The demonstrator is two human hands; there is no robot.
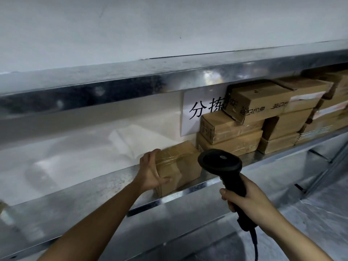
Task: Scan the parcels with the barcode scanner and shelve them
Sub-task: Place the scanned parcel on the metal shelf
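A brown cardboard parcel [180,166] wrapped in clear tape lies on the metal shelf [105,185], near its front edge. My left hand [150,170] grips the parcel's left end, fingers over the top and thumb along the front. My right hand [250,202] is closed around the handle of a black barcode scanner [224,166], held upright just right of the parcel; its head sits in front of the shelf edge. The scanner's cable [254,242] hangs down below my wrist.
Several taped cardboard parcels [263,117] are stacked on the same shelf to the right, up to the shelf above [131,85]. A white paper sign [199,113] with black characters hangs on the wall behind them. The shelf surface left of my hand is bare metal.
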